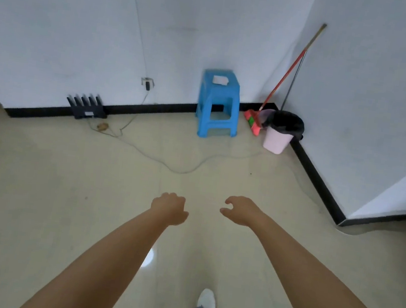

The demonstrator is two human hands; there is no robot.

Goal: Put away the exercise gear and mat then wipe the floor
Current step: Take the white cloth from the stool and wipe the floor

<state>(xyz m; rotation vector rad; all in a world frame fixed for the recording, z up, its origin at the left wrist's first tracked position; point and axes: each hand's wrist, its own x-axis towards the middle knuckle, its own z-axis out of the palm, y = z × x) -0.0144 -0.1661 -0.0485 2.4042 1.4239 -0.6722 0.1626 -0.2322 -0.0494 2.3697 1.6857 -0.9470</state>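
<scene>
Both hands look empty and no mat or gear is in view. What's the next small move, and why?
Probably step toward the corner and reach for the thin grey pole beside the red broom, likely a mop. Left hand and right hand hold nothing, and bare floor lies ahead.

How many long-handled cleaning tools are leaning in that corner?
2: a red-handled broom and a grey-handled tool whose head is hidden behind the pink bin.
</scene>
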